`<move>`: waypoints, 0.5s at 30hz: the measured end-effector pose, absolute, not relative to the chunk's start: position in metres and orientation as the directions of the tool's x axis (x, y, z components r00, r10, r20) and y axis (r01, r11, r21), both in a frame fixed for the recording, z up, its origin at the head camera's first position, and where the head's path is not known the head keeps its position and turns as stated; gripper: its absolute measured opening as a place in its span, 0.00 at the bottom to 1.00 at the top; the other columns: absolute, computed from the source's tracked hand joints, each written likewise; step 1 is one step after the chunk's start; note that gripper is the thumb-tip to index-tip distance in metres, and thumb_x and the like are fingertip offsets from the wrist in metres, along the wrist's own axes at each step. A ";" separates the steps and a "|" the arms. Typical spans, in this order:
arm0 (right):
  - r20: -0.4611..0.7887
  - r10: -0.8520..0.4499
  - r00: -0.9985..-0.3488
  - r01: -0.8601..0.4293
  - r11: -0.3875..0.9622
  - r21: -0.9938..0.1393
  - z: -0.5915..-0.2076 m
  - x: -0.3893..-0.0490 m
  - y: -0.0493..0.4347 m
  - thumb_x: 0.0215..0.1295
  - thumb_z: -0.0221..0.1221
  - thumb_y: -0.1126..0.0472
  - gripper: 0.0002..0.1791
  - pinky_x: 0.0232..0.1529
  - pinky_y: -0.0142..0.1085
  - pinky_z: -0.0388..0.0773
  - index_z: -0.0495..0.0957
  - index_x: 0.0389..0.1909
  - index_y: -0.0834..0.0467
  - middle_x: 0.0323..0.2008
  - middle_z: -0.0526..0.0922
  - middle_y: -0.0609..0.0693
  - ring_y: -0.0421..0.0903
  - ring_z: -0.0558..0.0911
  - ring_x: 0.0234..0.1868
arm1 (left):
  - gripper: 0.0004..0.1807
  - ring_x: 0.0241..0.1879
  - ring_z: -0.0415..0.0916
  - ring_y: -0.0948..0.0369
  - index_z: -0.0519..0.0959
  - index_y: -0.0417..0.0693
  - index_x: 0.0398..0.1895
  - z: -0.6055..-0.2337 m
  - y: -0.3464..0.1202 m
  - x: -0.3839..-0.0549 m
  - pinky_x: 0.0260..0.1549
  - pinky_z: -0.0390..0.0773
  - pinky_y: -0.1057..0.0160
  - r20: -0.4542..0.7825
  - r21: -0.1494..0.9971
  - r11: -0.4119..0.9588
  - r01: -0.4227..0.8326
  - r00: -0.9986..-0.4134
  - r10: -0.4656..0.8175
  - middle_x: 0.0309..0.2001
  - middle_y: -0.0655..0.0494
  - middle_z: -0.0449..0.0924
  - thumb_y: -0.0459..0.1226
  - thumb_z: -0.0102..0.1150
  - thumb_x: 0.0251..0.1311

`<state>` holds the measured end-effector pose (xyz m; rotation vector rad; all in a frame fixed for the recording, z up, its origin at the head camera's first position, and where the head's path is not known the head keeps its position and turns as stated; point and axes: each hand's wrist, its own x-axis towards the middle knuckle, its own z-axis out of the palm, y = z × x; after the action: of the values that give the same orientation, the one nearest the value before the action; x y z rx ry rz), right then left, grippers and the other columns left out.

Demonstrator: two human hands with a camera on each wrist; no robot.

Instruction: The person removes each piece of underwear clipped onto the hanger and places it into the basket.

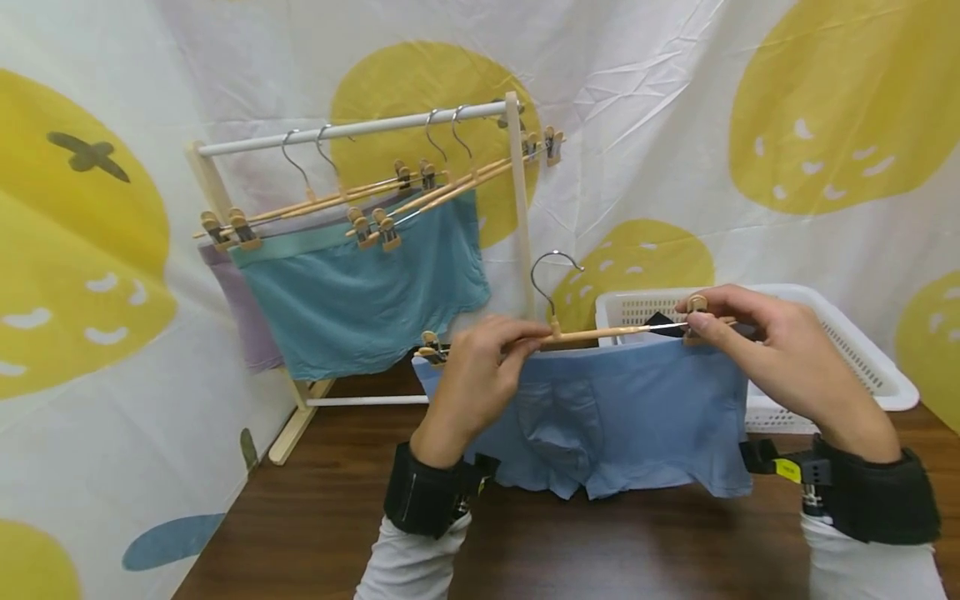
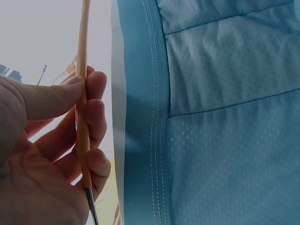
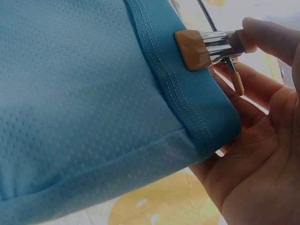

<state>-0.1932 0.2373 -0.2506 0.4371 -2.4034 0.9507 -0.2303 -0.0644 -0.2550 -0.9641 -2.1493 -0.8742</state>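
Light blue boxer briefs (image 1: pixel 637 400) hang by their waistband from a clip hanger (image 1: pixel 600 335) with a metal hook. My left hand (image 1: pixel 480 375) grips the hanger's bar just left of the hook; in the left wrist view its thumb and fingers (image 2: pixel 96 117) wrap the tan rod. My right hand (image 1: pixel 787 354) pinches the clip (image 1: pixel 696 321) at the right end between thumb and fingers. The right wrist view shows that clip's tan pad (image 3: pixel 193 49) on the waistband, near its corner. At the left end another clip (image 1: pixel 432 346) is partly hidden behind my left hand.
A rack (image 1: pixel 360 127) with a white rail stands back left, holding several clip hangers, teal briefs (image 1: pixel 375 283) and a purple garment (image 1: pixel 251 325). A white basket (image 1: pixel 870 358) with dark cloth (image 1: pixel 660 323) inside sits behind my right hand. Beneath is a brown table (image 1: pixel 322 517).
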 end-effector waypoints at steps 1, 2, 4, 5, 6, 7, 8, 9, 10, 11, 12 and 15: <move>0.570 -0.106 -0.815 -0.468 0.700 -0.539 -0.251 -0.193 0.237 0.66 0.59 0.51 0.14 0.32 0.29 0.76 0.82 0.51 0.46 0.42 0.86 0.49 0.37 0.81 0.36 | 0.08 0.37 0.79 0.64 0.87 0.46 0.41 -0.256 -0.065 -0.230 0.34 0.81 0.59 0.747 0.315 0.514 0.798 -0.542 0.384 0.38 0.52 0.90 0.33 0.62 0.61; 0.570 -0.108 -0.815 -0.470 0.699 -0.539 -0.251 -0.193 0.236 0.66 0.59 0.50 0.14 0.31 0.29 0.76 0.82 0.51 0.45 0.42 0.86 0.47 0.37 0.82 0.35 | 0.08 0.37 0.79 0.64 0.87 0.46 0.41 -0.258 -0.066 -0.230 0.34 0.81 0.60 0.748 0.320 0.513 0.797 -0.545 0.379 0.38 0.52 0.90 0.33 0.62 0.60; 0.570 -0.113 -0.814 -0.476 0.692 -0.542 -0.251 -0.194 0.235 0.66 0.59 0.50 0.14 0.31 0.28 0.77 0.82 0.51 0.44 0.40 0.86 0.42 0.37 0.82 0.35 | 0.08 0.36 0.79 0.64 0.88 0.47 0.41 -0.261 -0.067 -0.230 0.33 0.81 0.60 0.747 0.332 0.511 0.792 -0.552 0.370 0.38 0.53 0.90 0.33 0.62 0.60; 0.570 -0.116 -0.813 -0.479 0.691 -0.542 -0.251 -0.194 0.235 0.66 0.60 0.50 0.14 0.32 0.27 0.77 0.82 0.51 0.44 0.40 0.85 0.39 0.37 0.83 0.35 | 0.09 0.36 0.79 0.64 0.88 0.47 0.41 -0.262 -0.068 -0.230 0.33 0.82 0.60 0.745 0.340 0.510 0.790 -0.557 0.367 0.38 0.53 0.90 0.33 0.62 0.60; 0.571 -0.119 -0.812 -0.481 0.689 -0.542 -0.252 -0.194 0.234 0.66 0.60 0.50 0.14 0.32 0.27 0.77 0.82 0.51 0.45 0.40 0.85 0.37 0.36 0.83 0.36 | 0.09 0.37 0.80 0.64 0.88 0.47 0.41 -0.264 -0.069 -0.230 0.34 0.82 0.60 0.744 0.344 0.508 0.789 -0.560 0.365 0.39 0.53 0.90 0.33 0.62 0.60; 0.573 -0.124 -0.810 -0.487 0.685 -0.541 -0.252 -0.194 0.234 0.66 0.60 0.51 0.15 0.32 0.26 0.77 0.82 0.51 0.45 0.40 0.84 0.34 0.36 0.83 0.36 | 0.09 0.36 0.79 0.64 0.88 0.47 0.41 -0.265 -0.069 -0.230 0.34 0.82 0.60 0.742 0.347 0.509 0.788 -0.562 0.364 0.39 0.53 0.90 0.34 0.62 0.60; 0.575 -0.129 -0.808 -0.493 0.681 -0.541 -0.252 -0.194 0.234 0.65 0.60 0.51 0.15 0.32 0.25 0.77 0.82 0.52 0.46 0.40 0.83 0.32 0.35 0.83 0.36 | 0.09 0.37 0.79 0.64 0.87 0.47 0.42 -0.266 -0.070 -0.230 0.34 0.82 0.60 0.740 0.351 0.509 0.786 -0.566 0.364 0.39 0.53 0.90 0.34 0.62 0.61; 0.579 -0.134 -0.804 -0.501 0.676 -0.540 -0.252 -0.195 0.234 0.65 0.60 0.52 0.15 0.33 0.23 0.77 0.82 0.52 0.47 0.41 0.83 0.31 0.35 0.83 0.37 | 0.09 0.37 0.79 0.64 0.87 0.47 0.42 -0.267 -0.071 -0.230 0.33 0.82 0.61 0.738 0.352 0.510 0.785 -0.568 0.365 0.39 0.53 0.90 0.34 0.61 0.61; 0.585 -0.138 -0.799 -0.509 0.672 -0.537 -0.253 -0.195 0.234 0.65 0.61 0.52 0.16 0.33 0.22 0.77 0.82 0.52 0.48 0.41 0.82 0.29 0.34 0.82 0.37 | 0.09 0.37 0.79 0.64 0.87 0.47 0.42 -0.267 -0.071 -0.230 0.34 0.82 0.61 0.736 0.353 0.510 0.784 -0.570 0.366 0.39 0.53 0.90 0.34 0.61 0.61; 0.592 -0.139 -0.794 -0.517 0.667 -0.536 -0.253 -0.195 0.234 0.65 0.61 0.53 0.16 0.33 0.21 0.76 0.82 0.53 0.49 0.41 0.82 0.28 0.34 0.82 0.37 | 0.09 0.37 0.79 0.64 0.87 0.47 0.42 -0.267 -0.072 -0.230 0.34 0.82 0.61 0.734 0.353 0.510 0.784 -0.570 0.368 0.39 0.53 0.90 0.34 0.61 0.62; 0.598 -0.141 -0.789 -0.525 0.661 -0.537 -0.254 -0.196 0.234 0.64 0.62 0.54 0.16 0.34 0.20 0.76 0.82 0.53 0.50 0.41 0.81 0.28 0.34 0.82 0.37 | 0.09 0.37 0.79 0.64 0.87 0.47 0.43 -0.267 -0.072 -0.231 0.34 0.82 0.61 0.733 0.352 0.511 0.785 -0.570 0.371 0.39 0.53 0.89 0.35 0.61 0.62; 0.618 -0.137 -0.775 -0.538 0.655 -0.531 -0.255 -0.196 0.233 0.63 0.63 0.56 0.17 0.35 0.18 0.74 0.82 0.53 0.52 0.42 0.80 0.27 0.35 0.80 0.38 | 0.09 0.38 0.79 0.64 0.87 0.47 0.43 -0.267 -0.072 -0.231 0.35 0.82 0.61 0.730 0.352 0.507 0.787 -0.570 0.377 0.39 0.53 0.89 0.34 0.60 0.62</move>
<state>-0.1962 0.2332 -0.2547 0.5233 -2.3332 0.9878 -0.2309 -0.0723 -0.2666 -0.9485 -2.1690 -0.9184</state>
